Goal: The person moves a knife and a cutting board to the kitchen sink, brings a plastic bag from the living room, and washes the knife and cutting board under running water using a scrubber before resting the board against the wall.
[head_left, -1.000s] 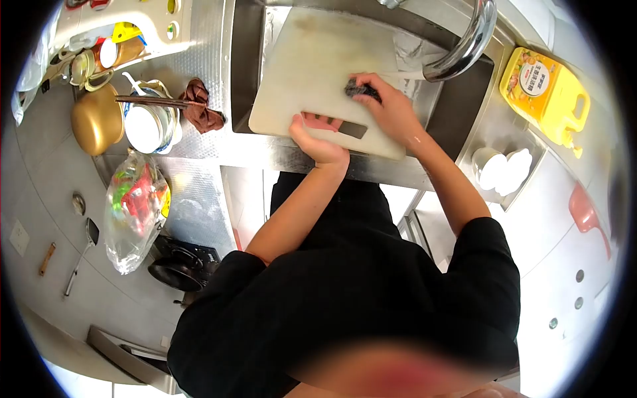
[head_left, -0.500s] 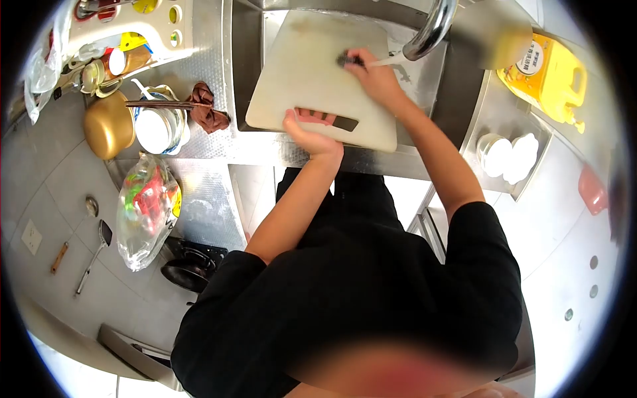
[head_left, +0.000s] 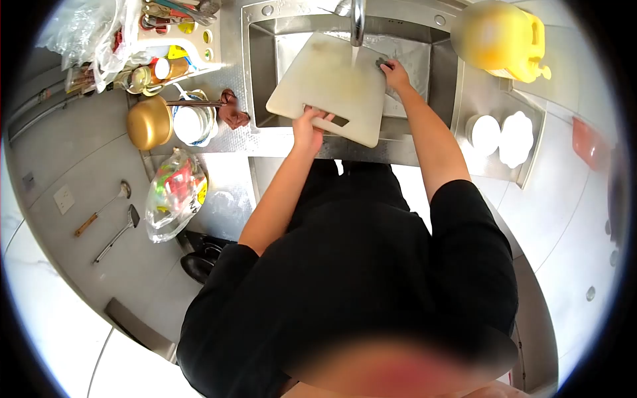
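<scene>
A pale cutting board (head_left: 330,83) lies tilted over the steel sink (head_left: 265,79), its handle slot toward me. My left hand (head_left: 309,131) grips the board at that slot, fingers through the opening. Just off the board's right edge, my right hand (head_left: 397,75) is closed on a dark scrubber (head_left: 382,62). From the faucet (head_left: 357,26) at the top middle, water appears to run onto the board.
Left of the sink are a brown cloth (head_left: 233,111), chopsticks across bowls (head_left: 191,125), a gold pot (head_left: 148,123) and a plastic bag (head_left: 176,194). To the right are a yellow jug (head_left: 507,41) and white bowls (head_left: 515,139).
My right hand has moved with the scrubber from the board's surface to beyond its right edge. The faucet now stands over the board, and the view has shifted.
</scene>
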### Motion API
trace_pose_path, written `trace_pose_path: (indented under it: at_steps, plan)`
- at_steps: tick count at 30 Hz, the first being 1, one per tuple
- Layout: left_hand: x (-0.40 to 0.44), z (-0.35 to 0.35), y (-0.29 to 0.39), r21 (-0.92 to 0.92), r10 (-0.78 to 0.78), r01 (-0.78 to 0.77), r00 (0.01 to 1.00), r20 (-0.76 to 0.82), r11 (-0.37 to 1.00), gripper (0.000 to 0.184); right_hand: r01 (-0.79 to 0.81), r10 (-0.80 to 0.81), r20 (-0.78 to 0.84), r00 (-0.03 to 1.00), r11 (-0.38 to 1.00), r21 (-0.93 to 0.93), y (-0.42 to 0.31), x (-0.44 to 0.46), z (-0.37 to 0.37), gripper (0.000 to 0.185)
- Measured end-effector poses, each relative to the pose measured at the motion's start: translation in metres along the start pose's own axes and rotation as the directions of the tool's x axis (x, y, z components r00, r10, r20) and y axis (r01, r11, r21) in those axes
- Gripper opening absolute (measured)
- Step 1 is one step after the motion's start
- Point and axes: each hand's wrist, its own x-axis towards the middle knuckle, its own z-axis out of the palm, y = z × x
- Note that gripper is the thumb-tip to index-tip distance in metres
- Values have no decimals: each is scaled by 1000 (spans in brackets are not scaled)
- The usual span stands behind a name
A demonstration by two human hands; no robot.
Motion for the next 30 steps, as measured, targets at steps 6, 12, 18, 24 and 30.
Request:
trace_pose_path:
  at_steps: [6,12,18,24,30]
  plan:
    - [8,11,39,197,-33,12,994,102,980,48,19,-22,50,998,998,68,51,-81,-51,37]
    - [-30,44,107,380,116,-138,990,82,915,44,169,77,531,844,901,-399,65,-115,-106,30]
    - [-64,68,168,599,165,-132,986,-1,790,35,160,-104,252,962,964,-212,62,-100,-93,30]
    - [-98,83,176,671,295,-261,953,66,694,33,169,75,483,872,881,-442,59,-93,-92,30]
    - [-98,70,158,614,274,-266,958,83,743,41,50,69,405,912,960,-276,85,-91,-70,27]
